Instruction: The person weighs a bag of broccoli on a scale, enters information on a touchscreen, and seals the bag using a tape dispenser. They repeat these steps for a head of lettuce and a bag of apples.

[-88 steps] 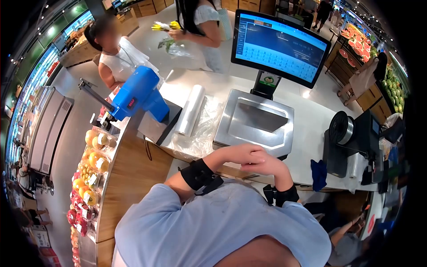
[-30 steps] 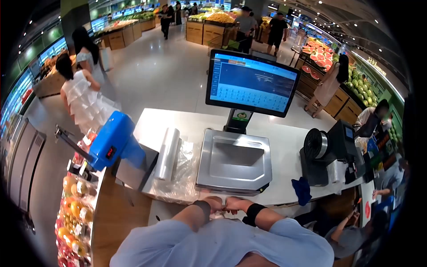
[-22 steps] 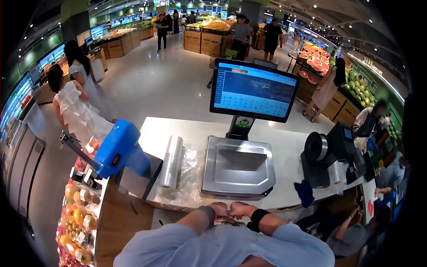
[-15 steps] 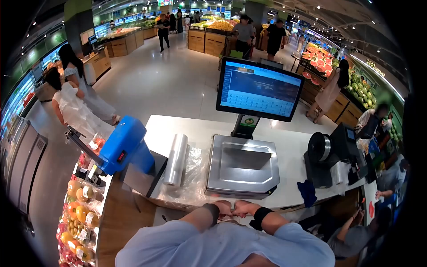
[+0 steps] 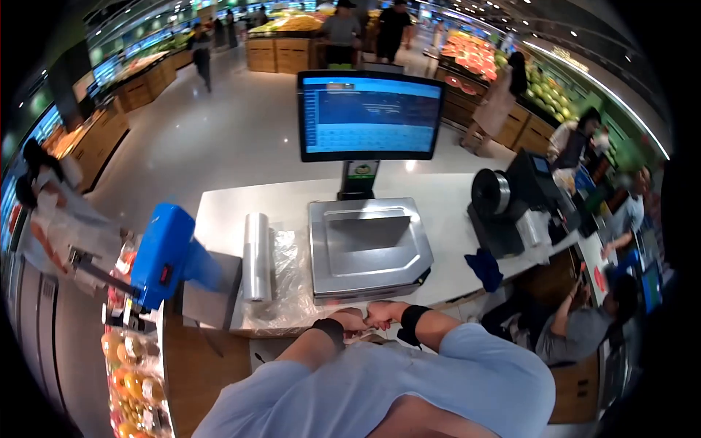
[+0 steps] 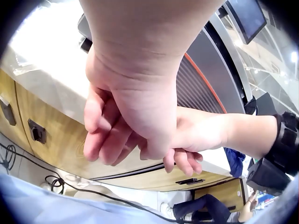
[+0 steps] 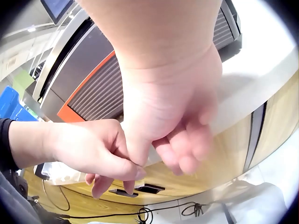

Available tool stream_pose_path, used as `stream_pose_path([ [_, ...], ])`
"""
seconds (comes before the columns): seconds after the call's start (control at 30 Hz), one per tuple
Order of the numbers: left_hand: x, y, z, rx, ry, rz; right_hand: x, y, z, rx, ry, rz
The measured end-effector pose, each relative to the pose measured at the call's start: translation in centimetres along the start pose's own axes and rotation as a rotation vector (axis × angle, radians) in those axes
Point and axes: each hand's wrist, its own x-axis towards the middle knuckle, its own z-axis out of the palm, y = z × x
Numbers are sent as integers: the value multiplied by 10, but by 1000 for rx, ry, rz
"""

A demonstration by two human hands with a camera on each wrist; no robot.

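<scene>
Just past the counter's near edge, in front of the steel scale (image 5: 369, 244), the left hand (image 5: 350, 319) and right hand (image 5: 381, 314) meet. In the left wrist view, the left hand (image 6: 133, 112) hangs palm side showing, fingers loosely bent, its thumb side against the right hand (image 6: 187, 135). The right wrist view has the right hand (image 7: 163, 109) with relaxed fingers; its thumb touches the thumb of the left hand (image 7: 96, 149), and the thumb tips partly hide each other. No object shows in either hand.
A monitor (image 5: 371, 117) stands behind the scale. Left of it lie a plastic roll (image 5: 256, 255), a clear bag sheet (image 5: 287, 274) and a blue device (image 5: 164, 255). Rightward are a blue cloth (image 5: 484, 269) and black machine (image 5: 529, 182). A seated person (image 5: 577, 328) is at right.
The head view has swung, shifting the counter items leftward. Earliest, the hands were clasped higher, by the scale's front edge; now they are lower, touching at the thumbs. Two people at left have moved away.
</scene>
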Motion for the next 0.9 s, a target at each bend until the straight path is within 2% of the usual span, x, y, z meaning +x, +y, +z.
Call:
stream_pose_path([
  [0.1,2,11,-4,27,-88,-94,-7,-5,-2,-23,-4,7],
  [0.17,-1,16,-5,57,-69,-135,-6,-3,-3,17,-1,7],
  [0.27,27,-5,4,71,-64,-76,0,1,-1,68,6,14],
  [0.33,45,-16,11,110,-109,-99,-2,3,0,61,-3,36],
  [0.4,62,-26,17,92,-75,-124,-7,2,-1,79,13,54],
  [0.53,49,-14,13,31,-142,-116,-9,1,-2,9,0,84],
  [0.7,46,-6,14,40,-118,-204,-23,-8,-3,-58,20,49],
  [0.9,48,-7,20,35,-122,-182,-26,-4,-3,-34,14,29],
])
